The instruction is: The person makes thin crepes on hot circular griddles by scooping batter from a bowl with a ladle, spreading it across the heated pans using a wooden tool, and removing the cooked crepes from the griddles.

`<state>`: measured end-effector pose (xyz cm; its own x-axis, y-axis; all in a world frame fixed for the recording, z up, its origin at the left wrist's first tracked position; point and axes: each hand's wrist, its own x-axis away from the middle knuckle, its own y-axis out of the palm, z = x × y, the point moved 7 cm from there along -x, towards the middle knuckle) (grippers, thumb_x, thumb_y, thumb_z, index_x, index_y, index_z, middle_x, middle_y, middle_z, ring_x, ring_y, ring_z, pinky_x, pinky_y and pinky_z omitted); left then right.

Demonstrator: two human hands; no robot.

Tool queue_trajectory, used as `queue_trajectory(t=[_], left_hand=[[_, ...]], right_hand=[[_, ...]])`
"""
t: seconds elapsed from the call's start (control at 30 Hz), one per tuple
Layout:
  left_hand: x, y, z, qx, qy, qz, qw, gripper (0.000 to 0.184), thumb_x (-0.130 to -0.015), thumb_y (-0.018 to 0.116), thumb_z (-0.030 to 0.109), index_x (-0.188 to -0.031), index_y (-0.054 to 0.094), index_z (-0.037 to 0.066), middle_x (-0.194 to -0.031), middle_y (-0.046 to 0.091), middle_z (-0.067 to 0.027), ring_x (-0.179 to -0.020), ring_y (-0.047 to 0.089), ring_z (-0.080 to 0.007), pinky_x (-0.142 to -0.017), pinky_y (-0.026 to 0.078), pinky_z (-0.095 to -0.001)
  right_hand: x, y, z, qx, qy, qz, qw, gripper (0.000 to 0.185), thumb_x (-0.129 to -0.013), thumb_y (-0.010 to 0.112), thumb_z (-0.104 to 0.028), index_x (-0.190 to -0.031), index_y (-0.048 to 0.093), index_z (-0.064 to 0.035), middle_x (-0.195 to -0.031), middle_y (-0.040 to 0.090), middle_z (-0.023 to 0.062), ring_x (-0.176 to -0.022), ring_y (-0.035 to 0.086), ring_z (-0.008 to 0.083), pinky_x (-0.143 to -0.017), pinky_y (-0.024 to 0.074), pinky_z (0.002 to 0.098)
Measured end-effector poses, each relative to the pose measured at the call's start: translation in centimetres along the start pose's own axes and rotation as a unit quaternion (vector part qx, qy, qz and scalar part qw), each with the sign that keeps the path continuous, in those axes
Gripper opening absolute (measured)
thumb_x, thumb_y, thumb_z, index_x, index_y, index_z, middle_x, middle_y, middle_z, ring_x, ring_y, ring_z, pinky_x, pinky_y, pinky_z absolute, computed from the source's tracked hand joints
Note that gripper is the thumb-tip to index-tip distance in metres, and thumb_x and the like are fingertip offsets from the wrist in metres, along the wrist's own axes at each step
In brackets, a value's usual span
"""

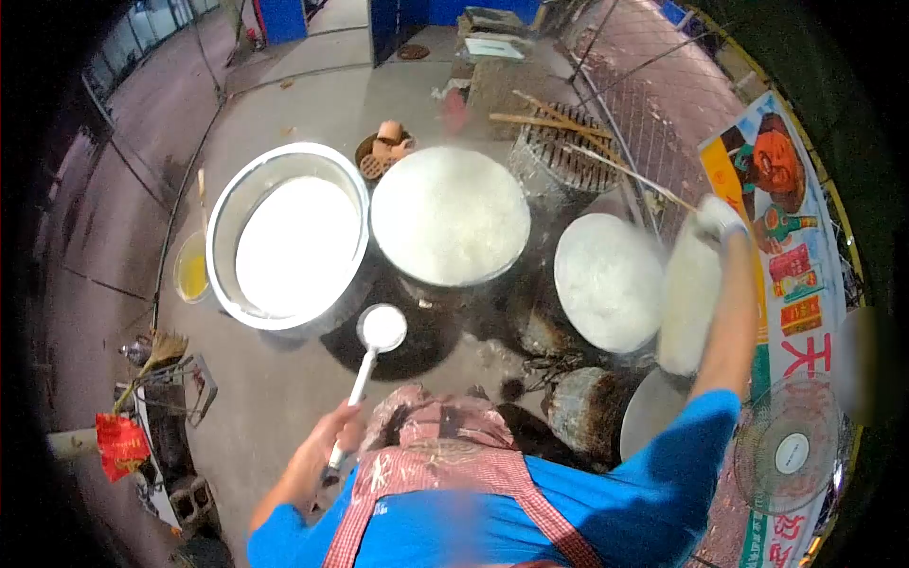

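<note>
My left hand [343, 428] is closed round the handle of a white ladle [383, 328], whose bowl holds something white between the large metal basin and my apron. My right hand [718, 218], pale as if gloved, grips a long thin stick [630, 173] at the right. From near that hand a pale translucent sheet [689, 303] hangs down, beside a round surface covered in white [609, 282]; whether my hand touches the sheet I cannot tell. A round pan full of white, foamy-looking stuff [450, 216] stands at the centre. The metal basin [220, 237] at its left holds bright white liquid.
A slatted round rack [568, 156] with wooden sticks stands behind. Yellow liquid fills a small bowl [193, 276] at the left. Sooty drums [584, 407] are near my right side. A fan [792, 452] and a printed banner [791, 256] line the right edge.
</note>
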<state>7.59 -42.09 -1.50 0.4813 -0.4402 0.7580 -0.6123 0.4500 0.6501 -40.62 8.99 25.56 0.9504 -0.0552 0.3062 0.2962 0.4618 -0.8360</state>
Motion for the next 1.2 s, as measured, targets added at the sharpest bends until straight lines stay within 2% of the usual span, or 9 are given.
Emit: queue_trajectory(t=[0.1, 0.17, 0.37, 0.7, 0.77, 0.8, 0.83, 1.07, 1.2], left_hand=[[-0.7, -1.8, 0.8, 0.057, 0.045, 0.009, 0.997, 0.018, -0.09, 0.048, 0.02, -0.108, 0.047, 0.023, -0.053, 0.031, 0.002, -0.036, 0.029, -0.0068, -0.028, 0.023, -0.0203], [-0.8, -1.2, 0.9, 0.11, 0.062, 0.011, 0.992, 0.013, -0.09, 0.048, 0.023, -0.103, 0.049, 0.021, -0.052, 0.031, 0.0019, -0.036, 0.029, -0.0069, -0.028, 0.023, -0.0203], [-4.2, 1.6, -0.1, 0.291, 0.073, -0.137, 0.944, 0.022, -0.093, 0.042, 0.025, -0.112, 0.053, 0.018, -0.054, 0.032, 0.0007, -0.038, 0.031, -0.0072, -0.031, 0.027, -0.021], [-4.7, 11.6, 0.4, 0.352, 0.163, -0.112, 0.915, 0.031, -0.094, 0.041, 0.026, -0.121, 0.051, 0.018, -0.055, 0.034, 0.0004, -0.04, 0.034, -0.0063, -0.035, 0.031, -0.0211], [-4.8, 13.5, 0.6, 0.356, 0.164, -0.09, 0.916, 0.03, -0.093, 0.043, 0.027, -0.119, 0.052, 0.017, -0.055, 0.034, 0.0015, -0.039, 0.032, -0.0057, -0.034, 0.029, -0.0191], [-5.0, 13.8, 0.7, 0.369, 0.161, -0.09, 0.911, 0.029, -0.093, 0.043, 0.027, -0.118, 0.052, 0.016, -0.055, 0.034, 0.0018, -0.039, 0.032, -0.0055, -0.034, 0.028, -0.0188], [-4.8, 13.7, 0.6, 0.388, 0.164, -0.09, 0.902, 0.029, -0.093, 0.043, 0.028, -0.117, 0.053, 0.016, -0.055, 0.033, 0.0021, -0.039, 0.031, -0.0054, -0.033, 0.028, -0.0184], [-4.2, 10.4, 4.6, 0.352, 0.222, -0.119, 0.902, 0.036, -0.095, 0.041, 0.031, -0.128, 0.042, 0.018, -0.059, 0.035, -0.0001, -0.04, 0.031, -0.0055, -0.031, 0.029, -0.0199], [-2.5, 5.9, 9.9, 0.303, 0.284, -0.231, 0.88, 0.04, -0.096, 0.036, 0.026, -0.136, 0.033, 0.022, -0.065, 0.036, -0.0026, -0.042, 0.031, -0.0082, -0.03, 0.029, -0.0204]], right_hand=[[-8.7, -6.5, -3.6, -0.135, -0.054, 0.098, 0.984, 0.041, -0.052, 0.07, -0.016, -0.086, 0.065, 0.007, -0.081, 0.063, 0.0251, -0.075, 0.066, 0.0307, -0.064, 0.0501, 0.0403], [-9.9, -11.7, -4.7, -0.294, -0.018, 0.146, 0.944, 0.014, -0.061, 0.063, -0.006, -0.069, 0.063, 0.0057, -0.062, 0.06, 0.0153, -0.052, 0.057, 0.0229, -0.048, 0.0428, 0.0377], [-18.8, -14.6, 0.6, -0.703, -0.071, 0.179, 0.685, 0.011, -0.066, 0.062, -0.006, -0.071, 0.064, 0.0032, -0.06, 0.057, 0.009, -0.046, 0.053, 0.021, -0.04, 0.0381, 0.0347], [-34.7, 14.1, -6.4, -0.948, 0.05, 0.136, 0.284, 0.011, -0.076, 0.062, -0.01, -0.083, 0.057, -0.0036, -0.063, 0.054, 0.0034, -0.04, 0.045, 0.0162, -0.036, 0.0349, 0.0298], [-36.9, 23.1, -8.0, -0.882, 0.207, 0.165, 0.391, 0.04, -0.071, 0.065, -0.023, -0.104, 0.061, 0.001, -0.089, 0.064, 0.013, -0.077, 0.063, 0.0274, -0.065, 0.0505, 0.0413], [-33.3, 22.8, -6.5, -0.604, 0.352, 0.147, 0.7, 0.045, -0.07, 0.065, -0.036, -0.095, 0.065, 0.0016, -0.092, 0.066, 0.0168, -0.08, 0.064, 0.0307, -0.069, 0.0505, 0.0433], [-34.6, 26.8, -6.4, -0.53, 0.371, 0.133, 0.75, 0.054, -0.071, 0.062, -0.048, -0.092, 0.066, 0.0024, -0.095, 0.065, 0.0203, -0.086, 0.063, 0.0351, -0.073, 0.0496, 0.0443], [-24.2, 13.1, -13.6, -0.536, 0.103, 0.245, 0.802, 0.058, -0.083, 0.053, -0.046, -0.114, 0.054, 0.0026, -0.106, 0.059, 0.026, -0.101, 0.055, 0.041, -0.085, 0.0414, 0.0443], [-17.0, 5.7, -28.3, -0.663, -0.121, 0.076, 0.735, 0.038, -0.08, 0.063, -0.025, -0.107, 0.058, 0.0013, -0.074, 0.057, 0.0071, -0.042, 0.042, 0.0085, -0.038, 0.0355, 0.0262]])
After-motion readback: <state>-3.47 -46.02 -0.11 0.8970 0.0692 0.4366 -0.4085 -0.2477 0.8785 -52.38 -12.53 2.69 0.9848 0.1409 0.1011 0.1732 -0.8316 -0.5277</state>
